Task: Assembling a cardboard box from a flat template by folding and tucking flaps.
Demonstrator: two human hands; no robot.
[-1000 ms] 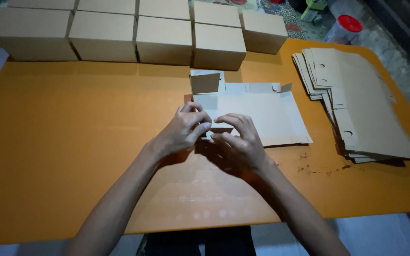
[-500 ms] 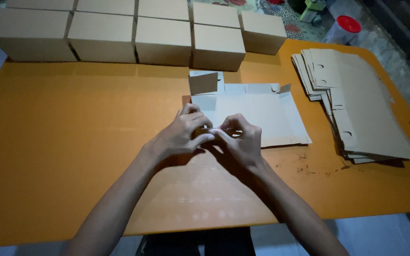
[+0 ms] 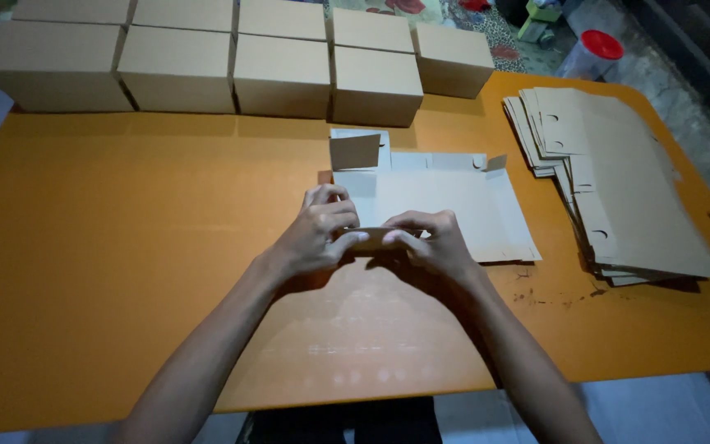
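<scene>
Flat cardboard blank (image 3: 441,201) on orange table (image 3: 125,247); left hand (image 3: 315,234) and right hand (image 3: 431,242) fingers pinching its near flap.

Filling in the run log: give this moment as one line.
left hand: pinching near flap | right hand: pinching near flap | flat carton blank: on orange table | flat stack: right | folded boxes: far edge

A small packing workshop, likely set up in a home. An orange table (image 3: 108,247) serves as the bench. Along its far edge stand rows of finished boxes (image 3: 232,57), all the same plain brown. At its right edge lies a stack of flat blanks (image 3: 618,181), die-cut and unfolded. Beyond the far right corner, a floral cloth (image 3: 454,16) and a red-lidded jar (image 3: 589,53) sit on a rough floor. The light is dim.
</scene>
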